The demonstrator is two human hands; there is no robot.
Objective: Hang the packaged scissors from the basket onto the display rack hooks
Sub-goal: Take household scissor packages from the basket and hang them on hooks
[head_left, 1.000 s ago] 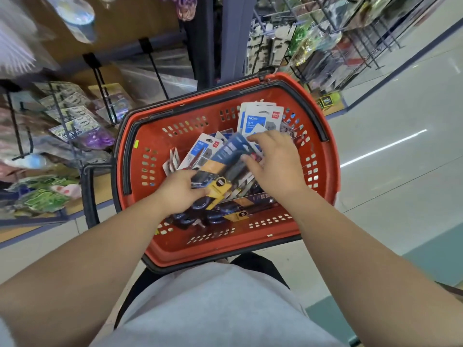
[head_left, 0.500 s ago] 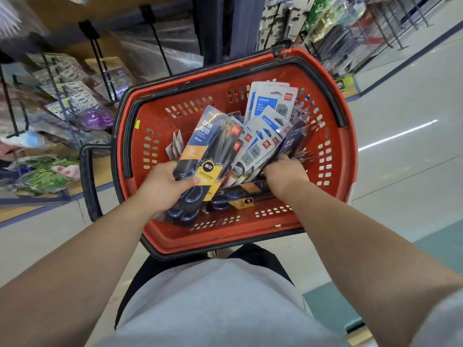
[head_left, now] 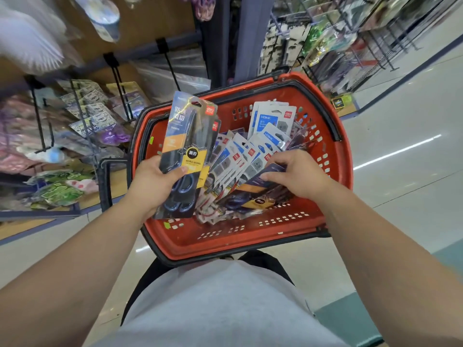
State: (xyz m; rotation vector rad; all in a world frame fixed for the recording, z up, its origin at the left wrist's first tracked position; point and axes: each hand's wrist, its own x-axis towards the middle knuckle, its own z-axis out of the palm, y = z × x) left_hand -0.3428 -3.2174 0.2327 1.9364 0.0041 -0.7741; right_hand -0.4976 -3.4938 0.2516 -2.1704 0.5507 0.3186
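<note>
Sorting stock in a shop aisle, a person holds a packaged pair of scissors [head_left: 186, 146] upright above the left side of a red basket [head_left: 347, 156]. The left hand [head_left: 152, 181] has a firm grip on the lower half of the card, thumb pressed across its front. What looks like another pack of the same kind sits flat behind it in the same grip. The right hand [head_left: 298, 176] is down inside the basket, its grip closed on the top edge of a second dark pack [head_left: 269, 175] lying among a fan of white-and-blue packs [head_left: 273, 118].

The step in hand appears to be the picking-out, as no pack is at a hook yet. The next move likely calls for turning left toward the display rack hooks [head_left: 117, 78], which stand just beyond the basket's left rim. The slot [head_left: 196, 103] at the pack's top would then need lining up with a hook's tip before the pack slides on.

The held pack is a tall, dark blister card with an orange band, a yellow label and a red logo at its upper corner. Dark-bladed scissors with blue handle loops show through the glossy plastic, which catches the light.
</note>
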